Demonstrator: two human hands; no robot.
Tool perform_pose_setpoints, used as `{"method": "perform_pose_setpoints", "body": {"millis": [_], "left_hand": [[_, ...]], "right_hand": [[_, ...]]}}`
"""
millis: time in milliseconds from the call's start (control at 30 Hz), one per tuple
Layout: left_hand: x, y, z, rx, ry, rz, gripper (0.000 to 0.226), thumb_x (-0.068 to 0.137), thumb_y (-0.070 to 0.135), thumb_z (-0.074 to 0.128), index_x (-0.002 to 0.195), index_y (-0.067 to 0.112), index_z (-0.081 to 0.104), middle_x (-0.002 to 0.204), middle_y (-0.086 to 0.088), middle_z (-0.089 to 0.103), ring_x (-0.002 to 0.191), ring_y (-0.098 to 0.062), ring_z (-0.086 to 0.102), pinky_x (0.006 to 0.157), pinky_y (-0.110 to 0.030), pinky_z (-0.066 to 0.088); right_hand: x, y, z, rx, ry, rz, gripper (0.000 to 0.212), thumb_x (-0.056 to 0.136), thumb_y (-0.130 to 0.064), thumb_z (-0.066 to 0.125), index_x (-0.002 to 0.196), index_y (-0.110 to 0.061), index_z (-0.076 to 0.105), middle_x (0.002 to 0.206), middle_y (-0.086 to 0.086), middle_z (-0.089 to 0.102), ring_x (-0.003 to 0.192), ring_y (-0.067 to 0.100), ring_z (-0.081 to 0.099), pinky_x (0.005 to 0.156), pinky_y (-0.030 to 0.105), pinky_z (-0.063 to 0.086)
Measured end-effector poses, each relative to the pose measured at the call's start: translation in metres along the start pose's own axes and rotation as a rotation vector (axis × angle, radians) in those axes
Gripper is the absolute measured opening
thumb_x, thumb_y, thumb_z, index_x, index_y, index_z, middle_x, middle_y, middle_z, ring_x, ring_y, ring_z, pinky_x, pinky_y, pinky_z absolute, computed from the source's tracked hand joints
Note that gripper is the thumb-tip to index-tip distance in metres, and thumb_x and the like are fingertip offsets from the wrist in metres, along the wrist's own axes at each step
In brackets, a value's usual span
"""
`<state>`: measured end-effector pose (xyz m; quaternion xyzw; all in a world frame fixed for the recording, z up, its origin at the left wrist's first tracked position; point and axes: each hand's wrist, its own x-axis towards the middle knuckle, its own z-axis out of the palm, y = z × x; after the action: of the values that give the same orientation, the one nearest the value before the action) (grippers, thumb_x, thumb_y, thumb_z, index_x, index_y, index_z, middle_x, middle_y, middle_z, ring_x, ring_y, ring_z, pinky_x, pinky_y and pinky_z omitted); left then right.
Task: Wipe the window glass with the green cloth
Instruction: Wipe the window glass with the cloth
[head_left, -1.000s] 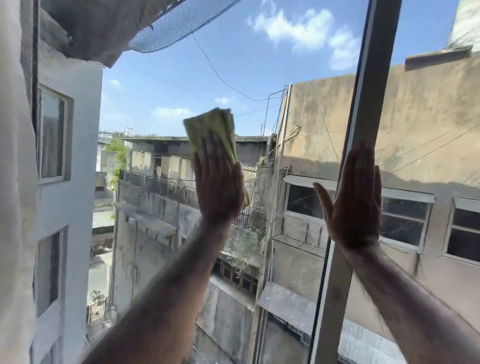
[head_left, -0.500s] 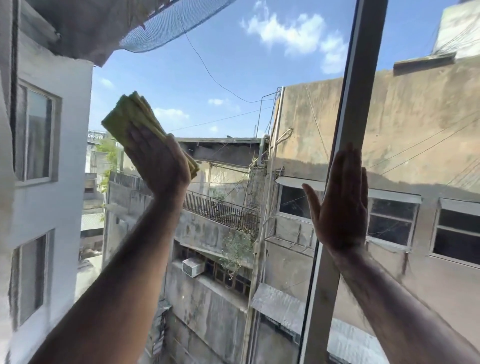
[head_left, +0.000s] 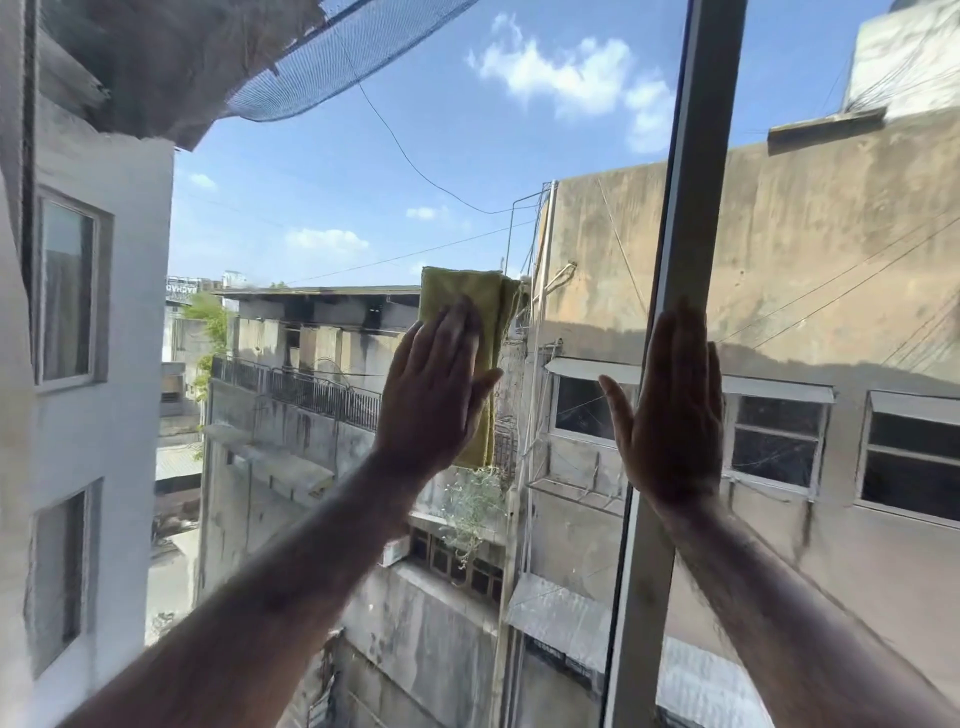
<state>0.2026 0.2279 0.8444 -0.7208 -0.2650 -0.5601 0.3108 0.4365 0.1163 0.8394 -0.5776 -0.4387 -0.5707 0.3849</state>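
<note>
A folded green cloth (head_left: 485, 332) is pressed flat against the window glass (head_left: 363, 208) near the middle of the pane. My left hand (head_left: 436, 384) lies spread over the cloth's lower part and holds it to the glass. My right hand (head_left: 670, 410) rests flat, fingers up, against the grey vertical window frame (head_left: 696, 208), with nothing in it. Both forearms reach up from the bottom of the view.
A second pane (head_left: 841, 312) lies to the right of the frame. Through the glass I see a white building (head_left: 88, 389) at the left, concrete buildings ahead, blue netting (head_left: 332, 57) overhead and open sky.
My left hand has swept the cloth from the upper left of the pane back to the right, toward the frame. The right hand stays on the frame.
</note>
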Motion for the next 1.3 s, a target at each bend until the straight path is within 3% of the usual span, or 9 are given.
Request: {"method": "perform_pose_setpoints", "body": {"millis": [100,200,467,633,900,1000,1100,1200,1300], "left_hand": [[0.019,-0.015,-0.018,0.017,0.041,0.036,0.033,0.093,-0.002,0.058,0.125,0.002,0.065,0.139,-0.021,0.064,0.129,-0.035,0.062,0.115,-0.045,0.048],[0.035,-0.018,-0.034,-0.052,-0.053,-0.009,0.040,0.089,-0.017,0.051,0.124,-0.001,0.062,0.154,-0.026,0.050,0.147,-0.038,0.045,0.120,-0.048,0.045],[0.063,-0.016,-0.058,-0.111,-0.164,-0.133,0.071,0.082,-0.020,0.058,0.149,0.000,0.042,0.118,-0.025,0.069,0.115,-0.038,0.064,0.099,-0.047,0.059],[0.066,-0.013,-0.067,-0.061,-0.219,-0.100,0.043,0.082,-0.019,0.052,0.120,-0.003,0.065,0.108,-0.021,0.073,0.105,-0.036,0.070,0.092,-0.045,0.062],[0.056,-0.020,-0.085,-0.255,-0.192,-0.204,0.036,0.077,-0.008,0.069,0.111,0.003,0.070,0.103,-0.019,0.076,0.093,-0.034,0.071,0.078,-0.034,0.053],[0.045,-0.024,-0.095,-0.408,-0.213,-0.346,0.021,0.077,0.000,0.075,0.098,0.003,0.073,0.094,-0.017,0.078,0.086,-0.033,0.070,0.074,-0.036,0.055],[0.021,-0.032,-0.099,-0.624,-0.262,-0.599,0.027,0.079,0.010,0.083,0.104,0.003,0.073,0.098,-0.013,0.077,0.088,-0.031,0.072,0.072,-0.037,0.061],[-0.019,-0.043,-0.102,-0.924,-0.360,-0.872,0.027,0.081,0.005,0.081,0.106,0.007,0.072,0.110,-0.020,0.077,0.095,-0.034,0.077,0.079,-0.048,0.068],[-0.077,-0.053,-0.105,-1.127,-0.481,-1.053,0.030,0.082,0.009,0.081,0.110,0.007,0.070,0.115,-0.019,0.076,0.091,-0.026,0.079,0.078,-0.038,0.068]], "right_hand": [[0.000,-0.001,0.000,-0.002,-0.001,0.001,0.085,0.110,-0.055,0.040,0.166,0.004,0.015,0.177,0.024,0.013,0.167,0.034,0.014,0.135,0.051,0.024],[-0.001,-0.001,0.000,-0.003,-0.010,0.003,0.086,0.110,-0.055,0.040,0.166,0.004,0.015,0.177,0.024,0.013,0.166,0.034,0.014,0.134,0.052,0.025],[0.001,-0.003,-0.002,0.006,-0.025,0.002,0.086,0.110,-0.055,0.041,0.167,0.002,0.011,0.177,0.023,0.012,0.166,0.035,0.014,0.134,0.053,0.026],[0.001,-0.004,-0.009,0.019,-0.070,0.000,0.086,0.110,-0.057,0.036,0.166,0.005,0.011,0.176,0.026,0.012,0.166,0.037,0.015,0.133,0.054,0.026],[0.003,-0.032,-0.042,0.276,-0.182,-0.021,0.097,0.101,-0.066,0.043,0.166,0.003,0.019,0.175,0.024,0.020,0.165,0.035,0.020,0.134,0.052,0.028],[0.000,-0.060,-0.058,0.564,-0.381,-0.057,0.106,0.091,-0.070,0.059,0.167,-0.008,0.022,0.166,0.017,0.045,0.151,0.031,0.049,0.120,0.042,0.043],[-0.001,-0.083,-0.066,0.757,-0.633,0.190,0.091,0.079,-0.057,0.084,0.154,-0.016,0.050,0.127,-0.003,0.072,0.110,0.017,0.070,0.101,-0.005,0.039],[-0.014,-0.086,-0.061,0.928,-0.849,0.401,0.029,0.077,-0.042,0.092,0.093,-0.020,0.082,0.071,-0.014,0.074,0.064,0.006,0.069,0.055,0.012,0.048],[-0.049,-0.086,-0.062,1.189,-0.987,0.635,0.026,0.070,-0.037,0.096,0.084,-0.020,0.081,0.065,-0.013,0.078,0.059,0.000,0.072,0.049,0.015,0.055]]}}
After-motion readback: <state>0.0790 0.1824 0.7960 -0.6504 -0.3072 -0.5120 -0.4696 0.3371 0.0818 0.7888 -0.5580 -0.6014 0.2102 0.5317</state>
